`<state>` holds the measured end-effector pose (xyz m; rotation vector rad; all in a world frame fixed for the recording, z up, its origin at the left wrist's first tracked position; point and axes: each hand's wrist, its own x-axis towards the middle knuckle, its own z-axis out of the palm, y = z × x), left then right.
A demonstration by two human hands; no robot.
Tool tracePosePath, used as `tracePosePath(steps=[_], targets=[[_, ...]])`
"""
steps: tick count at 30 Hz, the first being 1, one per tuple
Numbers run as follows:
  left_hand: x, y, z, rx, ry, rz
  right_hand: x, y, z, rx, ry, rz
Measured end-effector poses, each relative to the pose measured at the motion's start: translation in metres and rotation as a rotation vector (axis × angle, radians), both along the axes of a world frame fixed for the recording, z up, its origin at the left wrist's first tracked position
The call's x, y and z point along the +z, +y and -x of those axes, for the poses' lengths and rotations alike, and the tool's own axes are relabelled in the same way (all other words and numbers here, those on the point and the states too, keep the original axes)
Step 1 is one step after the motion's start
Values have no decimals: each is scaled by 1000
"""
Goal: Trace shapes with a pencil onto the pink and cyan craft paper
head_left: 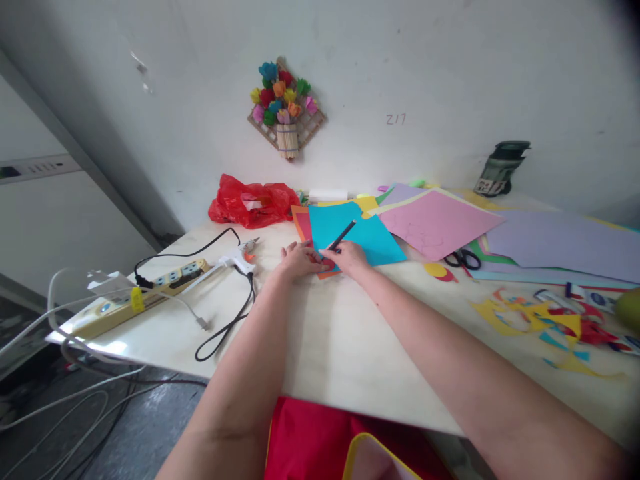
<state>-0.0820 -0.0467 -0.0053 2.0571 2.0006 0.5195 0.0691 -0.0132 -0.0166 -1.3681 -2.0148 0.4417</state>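
Note:
My right hand [351, 258] grips a dark pen [345, 233], its tip down by the left edge of a bright blue paper sheet [367, 232]. My left hand [301, 259] lies with fingers stretched out over the papers just left of the pen. Between the two hands shows a small red rounded paper piece [328, 265]; the fingertips partly hide it. Orange paper [299, 217] and a red sheet [306, 228] stick out from under the blue one.
To the left are a glue gun [240, 257], a power strip [165, 283] and cables. A red plastic bag [250, 203] lies at the back. On the right are pink paper [440, 223], scissors [464, 259], yellow scraps [560, 325] and a bottle [503, 168].

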Motion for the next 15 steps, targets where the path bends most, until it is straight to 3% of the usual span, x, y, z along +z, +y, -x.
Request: tracePosePath(steps=[15], targets=[[3, -1, 0, -34, 27, -6, 0, -1, -1, -29, 21, -20]])
